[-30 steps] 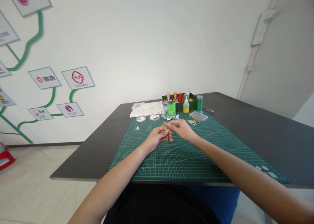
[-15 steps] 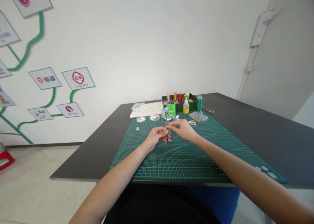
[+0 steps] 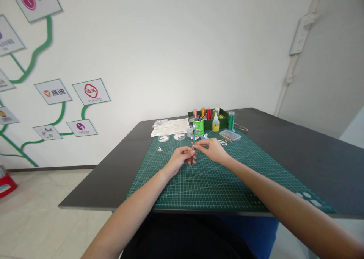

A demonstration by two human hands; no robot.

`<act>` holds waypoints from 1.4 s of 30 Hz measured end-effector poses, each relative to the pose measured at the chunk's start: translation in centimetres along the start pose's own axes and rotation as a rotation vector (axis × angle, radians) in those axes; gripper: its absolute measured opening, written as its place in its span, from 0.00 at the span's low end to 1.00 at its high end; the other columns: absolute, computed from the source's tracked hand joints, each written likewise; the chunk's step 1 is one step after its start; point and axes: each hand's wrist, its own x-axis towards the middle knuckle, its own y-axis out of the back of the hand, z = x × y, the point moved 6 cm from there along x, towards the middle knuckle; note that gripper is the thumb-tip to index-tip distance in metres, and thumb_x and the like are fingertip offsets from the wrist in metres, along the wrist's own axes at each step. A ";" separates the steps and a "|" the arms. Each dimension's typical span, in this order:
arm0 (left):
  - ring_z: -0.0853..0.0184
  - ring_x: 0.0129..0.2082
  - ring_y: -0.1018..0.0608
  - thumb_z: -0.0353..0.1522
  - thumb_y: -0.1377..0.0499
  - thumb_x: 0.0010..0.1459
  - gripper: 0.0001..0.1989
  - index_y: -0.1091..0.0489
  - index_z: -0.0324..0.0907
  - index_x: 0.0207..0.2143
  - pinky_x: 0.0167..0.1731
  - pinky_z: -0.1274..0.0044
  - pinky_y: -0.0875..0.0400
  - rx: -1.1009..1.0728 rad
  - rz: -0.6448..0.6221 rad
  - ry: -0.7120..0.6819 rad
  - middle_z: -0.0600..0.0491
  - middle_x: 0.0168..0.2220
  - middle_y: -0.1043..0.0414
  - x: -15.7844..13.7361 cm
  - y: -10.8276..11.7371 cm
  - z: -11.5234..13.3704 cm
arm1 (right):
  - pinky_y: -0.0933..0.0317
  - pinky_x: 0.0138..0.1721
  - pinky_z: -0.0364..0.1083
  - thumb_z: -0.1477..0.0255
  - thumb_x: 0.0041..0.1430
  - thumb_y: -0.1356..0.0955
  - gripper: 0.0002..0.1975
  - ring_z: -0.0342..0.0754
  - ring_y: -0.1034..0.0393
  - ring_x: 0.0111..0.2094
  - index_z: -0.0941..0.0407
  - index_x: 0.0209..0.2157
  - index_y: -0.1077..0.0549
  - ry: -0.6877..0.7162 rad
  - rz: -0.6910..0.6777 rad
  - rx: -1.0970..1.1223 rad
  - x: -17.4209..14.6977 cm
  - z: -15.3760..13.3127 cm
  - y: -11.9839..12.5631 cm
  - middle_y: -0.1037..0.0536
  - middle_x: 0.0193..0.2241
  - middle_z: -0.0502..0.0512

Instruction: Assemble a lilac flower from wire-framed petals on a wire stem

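Observation:
My left hand (image 3: 181, 156) is closed around a thin upright stick, dark at its lower end (image 3: 191, 161) and greenish at its upper part (image 3: 194, 134). Just above and to the right, my right hand (image 3: 212, 148) pinches at the same stick with thumb and forefinger. The two hands' fingertips nearly meet, hiding the middle of the stick and anything finer there. A small white flower (image 3: 159, 149) on a thin pale stem points left from behind my left hand; whether that hand holds the stem is hidden.
On the green cutting mat (image 3: 204, 191) stand a green can (image 3: 198, 125), a glue bottle (image 3: 215, 123) and a glitter tube (image 3: 231, 119). White scissors (image 3: 222, 142), a clear case (image 3: 230, 135) and shallow dishes (image 3: 163, 138) lie around. Thread spools fill a dark green box (image 3: 224, 122). White sheets (image 3: 170, 127) lie back left.
The stick has tilted slightly, its lower end moving left and its top right. The white flower has turned a little, showing more of its stem. Both hands stay nearly in place.

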 end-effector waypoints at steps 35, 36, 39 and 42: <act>0.74 0.20 0.27 0.42 0.30 0.45 0.19 0.30 0.36 0.30 0.19 0.82 0.39 0.010 0.060 -0.030 0.54 0.24 0.27 0.1 0.4 0.3 | 0.35 0.35 0.46 0.67 0.58 0.32 0.10 0.49 0.26 0.31 0.56 0.27 0.22 0.040 -0.006 -0.040 -0.1 -0.4 -0.3 0.19 0.28 0.54; 0.74 0.20 0.27 0.42 0.30 0.45 0.19 0.30 0.36 0.30 0.19 0.82 0.39 0.010 0.059 -0.031 0.54 0.24 0.27 0.0 0.4 0.3 | 0.35 0.35 0.46 0.67 0.58 0.32 0.10 0.49 0.26 0.30 0.56 0.27 0.22 0.032 -0.010 -0.034 -0.1 -0.3 -0.4 0.19 0.27 0.54; 0.74 0.20 0.27 0.41 0.30 0.45 0.19 0.29 0.36 0.30 0.19 0.83 0.39 0.012 0.056 -0.035 0.54 0.24 0.27 0.0 0.4 0.4 | 0.35 0.32 0.45 0.66 0.58 0.32 0.11 0.48 0.27 0.28 0.56 0.27 0.22 -0.001 -0.026 -0.003 -0.1 -0.2 -0.5 0.20 0.25 0.54; 0.74 0.20 0.26 0.41 0.30 0.45 0.19 0.29 0.36 0.30 0.19 0.82 0.39 0.015 0.056 -0.036 0.54 0.24 0.27 -0.1 0.4 0.5 | 0.36 0.30 0.45 0.65 0.58 0.32 0.11 0.47 0.29 0.25 0.57 0.28 0.23 -0.016 -0.032 0.005 -0.1 -0.1 -0.5 0.22 0.22 0.53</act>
